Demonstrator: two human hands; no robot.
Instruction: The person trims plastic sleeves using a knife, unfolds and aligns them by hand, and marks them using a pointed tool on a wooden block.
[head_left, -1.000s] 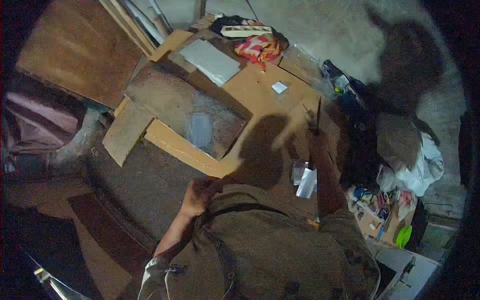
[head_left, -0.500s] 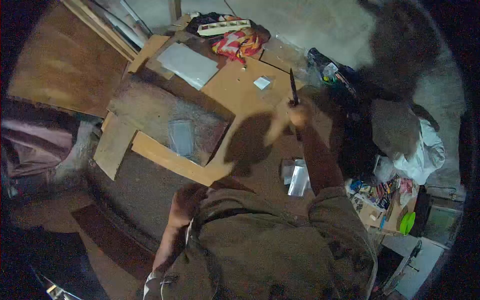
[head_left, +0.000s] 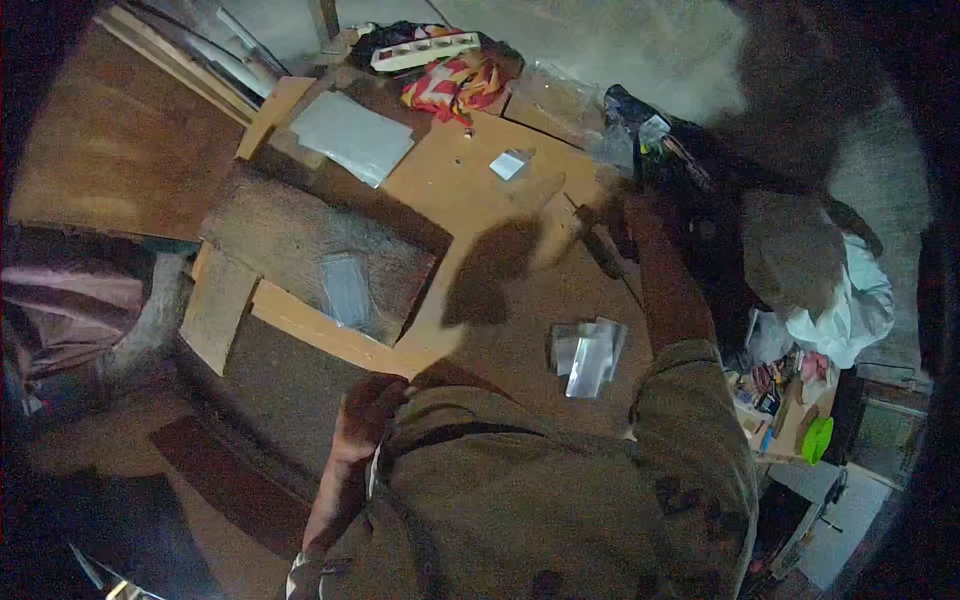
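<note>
My left hand (head_left: 365,415) is at the lower left, against the hem of the brown shirt (head_left: 530,480), its fingers curled; whatever is inside them is hidden. My right hand (head_left: 622,208) is in shadow over the right part of the brown work surface, its fingers too dark to make out. Close beside it is a slim dark tool (head_left: 598,243) with a thin tip pointing up and left; whether the hand touches it is unclear. Small clear plastic packets (head_left: 588,358) lie nearer my body. Another clear packet (head_left: 346,290) rests on a worn board (head_left: 300,225).
A power strip (head_left: 425,52) and a red-and-yellow cloth (head_left: 458,88) are at the far edge. Grey-white sheets (head_left: 352,138) lie near them, and a small white square (head_left: 508,165) farther right. Dark bags (head_left: 700,215) and a green object (head_left: 817,440) are on the right.
My right hand held the dark pointed tool upright; now the tool is slanted and lower beside the hand. The view has shifted, moving the table items leftward. My left hand stays by the shirt.
</note>
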